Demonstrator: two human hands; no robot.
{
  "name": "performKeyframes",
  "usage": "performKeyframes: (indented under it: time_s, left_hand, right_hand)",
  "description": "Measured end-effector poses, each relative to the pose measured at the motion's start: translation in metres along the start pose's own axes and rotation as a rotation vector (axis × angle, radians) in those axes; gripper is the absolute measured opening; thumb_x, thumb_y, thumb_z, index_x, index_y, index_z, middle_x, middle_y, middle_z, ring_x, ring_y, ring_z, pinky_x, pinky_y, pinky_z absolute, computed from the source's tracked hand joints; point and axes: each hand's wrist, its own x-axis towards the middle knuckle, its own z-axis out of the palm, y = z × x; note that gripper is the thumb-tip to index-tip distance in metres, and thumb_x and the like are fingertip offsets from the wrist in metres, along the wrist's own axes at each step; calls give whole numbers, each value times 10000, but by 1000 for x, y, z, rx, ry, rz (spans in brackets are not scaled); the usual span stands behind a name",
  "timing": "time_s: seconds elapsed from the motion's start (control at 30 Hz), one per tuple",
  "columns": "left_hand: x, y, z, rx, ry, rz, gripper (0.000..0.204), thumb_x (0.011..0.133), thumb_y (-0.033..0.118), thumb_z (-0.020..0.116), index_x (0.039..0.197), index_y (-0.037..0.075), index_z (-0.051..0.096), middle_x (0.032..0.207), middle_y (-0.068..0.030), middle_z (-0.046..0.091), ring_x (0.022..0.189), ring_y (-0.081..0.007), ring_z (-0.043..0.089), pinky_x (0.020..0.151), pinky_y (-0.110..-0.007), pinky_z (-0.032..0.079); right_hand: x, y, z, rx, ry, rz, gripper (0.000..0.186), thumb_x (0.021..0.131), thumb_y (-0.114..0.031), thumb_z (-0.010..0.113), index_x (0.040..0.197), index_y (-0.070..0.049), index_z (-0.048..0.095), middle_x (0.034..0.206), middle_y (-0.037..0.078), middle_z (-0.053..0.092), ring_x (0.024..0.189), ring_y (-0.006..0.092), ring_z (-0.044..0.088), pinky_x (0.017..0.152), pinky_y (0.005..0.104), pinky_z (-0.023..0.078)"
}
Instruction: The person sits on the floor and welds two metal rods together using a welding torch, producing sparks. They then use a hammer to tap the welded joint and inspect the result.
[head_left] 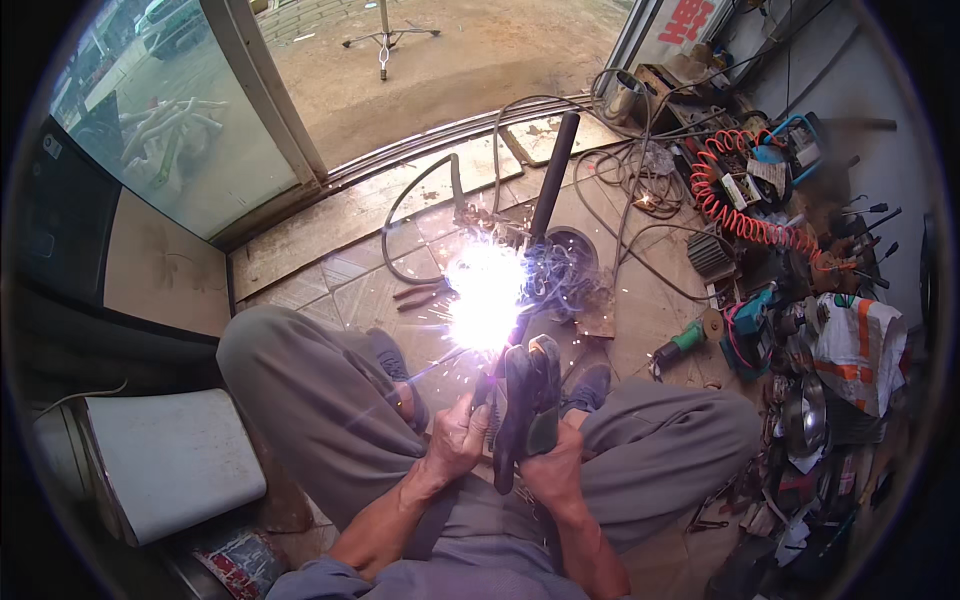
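Observation:
A blinding white-violet welding arc [488, 298] throws sparks and smoke between my feet. My left hand [458, 440] is closed round a dark ribbed handle [486, 402] just below the glare. Close beside it, my right hand [555, 470] grips a dark, long curved piece [518, 420], seen nearly edge-on; I cannot make out its exact kind. A dark metal tube [556, 178] slants up and away behind the arc. Glare and smoke hide where the tube meets the work. Left of the glare lie pliers-like brownish handles [420, 293] on the tiles.
A cable [390, 235] loops at the left; more cables coil at the far right. An angle grinder [685, 342], an orange coiled hose [705, 195] and jumbled tools crowd the right side. A white stool-like box [175, 455] stands left. The door track [430, 130] crosses ahead.

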Motion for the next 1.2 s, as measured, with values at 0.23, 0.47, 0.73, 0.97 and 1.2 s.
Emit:
performKeyframes:
  time_s: [0.23,0.47,0.73,0.97,1.2]
  left_hand:
    - [-5,-19,0,7,0,-55,313,1048,271,554,930,-19,564,644,-143,562,577,-165,519,534,-356,425]
    - [-2,-2,-1,-22,-2,16,331,1058,292,540,890,8,521,615,-95,473,574,-122,450,517,-351,405]
    - [-1,-2,-1,22,-3,-14,338,1055,306,541,895,8,523,592,-125,465,530,-172,452,507,-385,401]
    - [-1,-5,1,41,-3,-1,333,1051,301,546,898,6,535,596,-140,488,517,-201,495,507,-396,408]
    - [0,2,1,31,4,13,319,1049,286,547,896,7,536,591,-138,489,512,-210,495,507,-397,411]
  right_hand:
    - [-1,-6,0,-36,22,21,148,801,-60,751,919,6,690,745,39,690,726,68,613,636,295,516]
    - [-4,-1,-5,105,43,36,105,823,-14,734,907,17,677,786,21,685,759,72,623,663,273,522]
    - [-6,-1,-8,87,27,4,104,843,-9,728,929,19,678,797,2,673,765,58,596,661,258,508]
    - [-1,-6,-2,59,24,27,136,846,-15,728,967,25,682,790,8,678,748,56,592,659,255,505]
    - [3,-1,1,19,40,-1,137,843,-37,728,954,23,672,746,37,666,720,69,585,648,277,502]
